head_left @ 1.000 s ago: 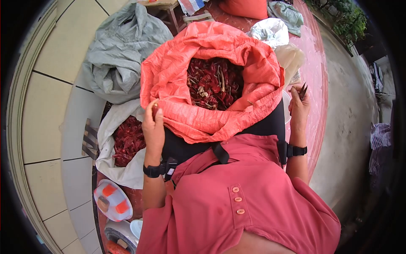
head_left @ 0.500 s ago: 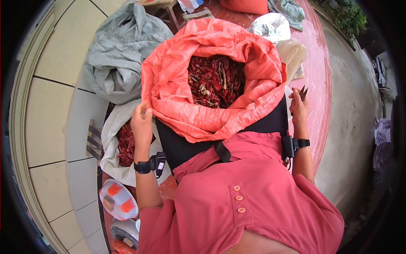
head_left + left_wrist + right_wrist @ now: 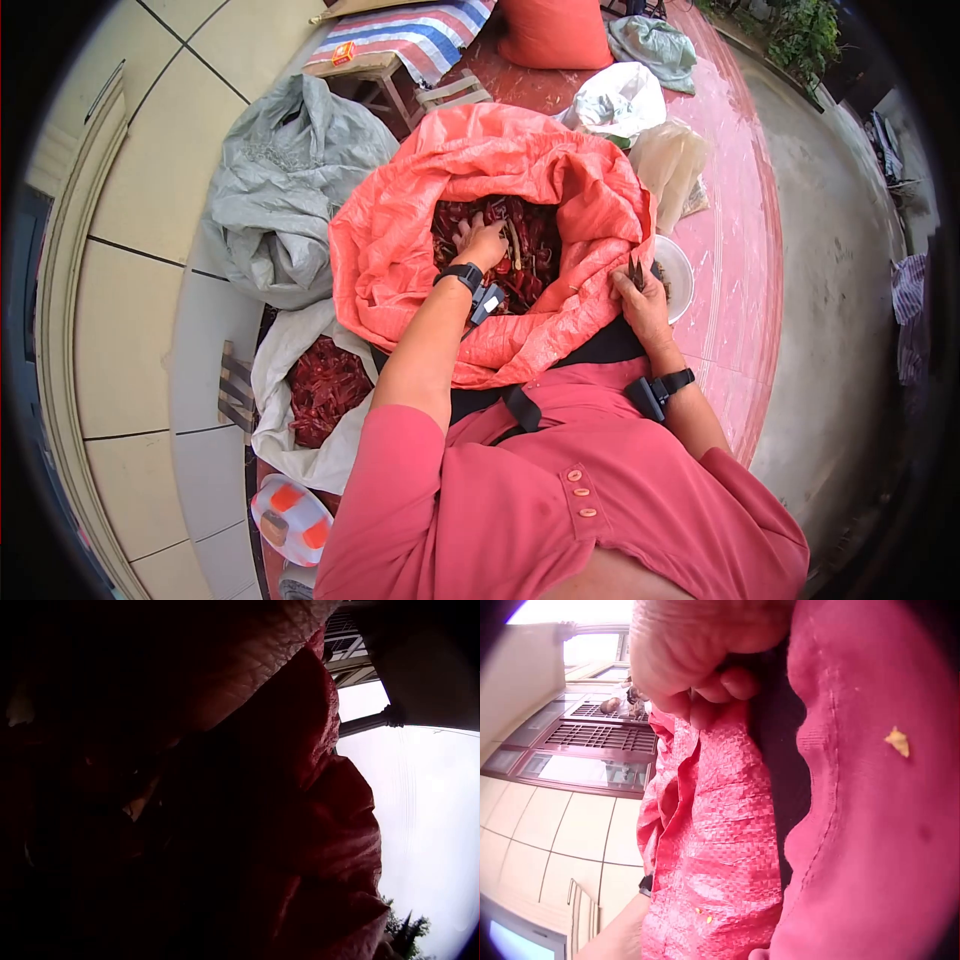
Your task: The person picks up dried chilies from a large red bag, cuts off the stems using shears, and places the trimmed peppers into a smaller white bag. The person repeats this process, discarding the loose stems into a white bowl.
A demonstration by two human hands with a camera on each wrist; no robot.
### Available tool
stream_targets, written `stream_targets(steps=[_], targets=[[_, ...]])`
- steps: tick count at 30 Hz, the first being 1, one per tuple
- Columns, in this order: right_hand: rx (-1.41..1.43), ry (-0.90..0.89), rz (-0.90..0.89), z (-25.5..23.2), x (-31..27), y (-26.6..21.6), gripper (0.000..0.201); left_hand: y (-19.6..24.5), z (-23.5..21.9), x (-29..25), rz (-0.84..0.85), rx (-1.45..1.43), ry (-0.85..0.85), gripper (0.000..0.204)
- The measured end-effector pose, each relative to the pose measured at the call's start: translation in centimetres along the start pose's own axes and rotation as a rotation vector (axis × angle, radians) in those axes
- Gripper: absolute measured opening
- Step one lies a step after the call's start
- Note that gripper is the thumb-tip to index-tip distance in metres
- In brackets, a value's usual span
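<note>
A large red woven sack (image 3: 380,270) with a rolled rim stands against the person's lap, filled with dried red chili peppers (image 3: 530,265) with pale stems. Inside its mouth, my left hand (image 3: 482,245) reaches down with spread fingers touching the chilies; the left wrist view is mostly dark there. At the sack's right side my right hand (image 3: 645,305) grips a pair of scissors (image 3: 636,270), their dark pointed blades sticking up past the fingers. In the right wrist view, curled fingers (image 3: 739,682) lie right at the sack's red cloth.
On the left, a white sack (image 3: 285,440) holds more red chilies (image 3: 328,390), with a grey sack (image 3: 285,190) behind. A white bowl (image 3: 680,275) sits beyond my right hand. A plastic basin (image 3: 290,518) stands low left; a wooden stool (image 3: 385,75) is at the back.
My left hand has moved from outside the sack's left rim into its mouth; the chili it held a second ago no longer shows. My right hand came inward to the sack, keeping the scissors.
</note>
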State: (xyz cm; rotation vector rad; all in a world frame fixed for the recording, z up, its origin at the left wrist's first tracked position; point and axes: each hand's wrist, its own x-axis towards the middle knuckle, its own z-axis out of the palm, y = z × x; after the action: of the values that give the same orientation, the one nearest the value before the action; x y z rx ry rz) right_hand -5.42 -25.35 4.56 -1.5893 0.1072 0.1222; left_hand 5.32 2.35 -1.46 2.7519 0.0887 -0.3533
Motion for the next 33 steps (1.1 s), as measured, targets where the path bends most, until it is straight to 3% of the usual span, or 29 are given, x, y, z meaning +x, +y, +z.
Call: stream_targets(steps=[4, 7, 10, 11, 12, 16, 20, 22, 24, 26, 29, 32, 33], targets=[[-0.005, 0.009, 0.025, 0.0, -0.1, -0.3, 0.011, 0.2, 0.1, -1.1, 0.016, 0.045, 0.048, 0.041], [0.004, 0.012, 0.018, 0.2, 0.0, -0.8, 0.011, -0.7, -0.6, -3.8, 0.085, -0.055, -0.049, 0.032], [-0.026, 0.007, 0.027, 0.1, 0.4, -0.1, 0.012, -3.1, -0.6, -5.8, 0.256, -0.190, 0.053, 0.028], [-0.037, 0.011, 0.021, 0.2, 0.4, -0.2, 0.012, -3.8, -0.2, -6.3, 0.267, -0.369, 0.148, 0.023], [-0.049, 0.014, 0.014, 0.3, 0.3, -0.4, 0.012, -3.1, -1.5, -7.7, 0.136, -0.632, 0.125, 0.022], [-0.052, 0.021, 0.028, 0.5, 0.0, -0.6, 0.012, -3.1, -4.3, -11.0, -0.019, -1.222, 0.080, 0.025], [-0.083, -0.008, -0.127, 1.2, 0.1, 0.0, 0.011, -3.8, -4.6, -12.3, -0.053, -1.715, 0.057, 0.024], [-0.021, -0.047, -0.049, 3.0, -0.9, -2.5, 0.011, -3.9, -4.3, -12.6, -0.030, -1.908, 0.029, 0.023], [0.078, -0.214, -0.029, 4.7, -0.6, -2.8, 0.014, -3.1, -4.8, -13.0, -0.004, -2.024, -0.024, 0.023], [-0.060, -0.233, -0.187, 7.4, -0.8, -4.5, 0.016, -2.2, -5.0, -13.2, -0.010, -2.102, -0.059, 0.024], [0.134, -0.254, -0.057, 10.3, -0.7, -5.7, 0.021, -1.1, -5.3, -13.7, -0.043, -2.141, -0.063, 0.025], [0.267, -0.271, -0.058, 11.4, -0.2, -5.4, 0.023, -0.2, -5.7, -14.4, -0.030, -2.153, -0.059, 0.025], [0.260, -0.272, 0.035, 11.4, -0.8, -6.4, 0.021, -0.2, -5.4, -14.5, -0.020, -2.163, -0.069, 0.025]])
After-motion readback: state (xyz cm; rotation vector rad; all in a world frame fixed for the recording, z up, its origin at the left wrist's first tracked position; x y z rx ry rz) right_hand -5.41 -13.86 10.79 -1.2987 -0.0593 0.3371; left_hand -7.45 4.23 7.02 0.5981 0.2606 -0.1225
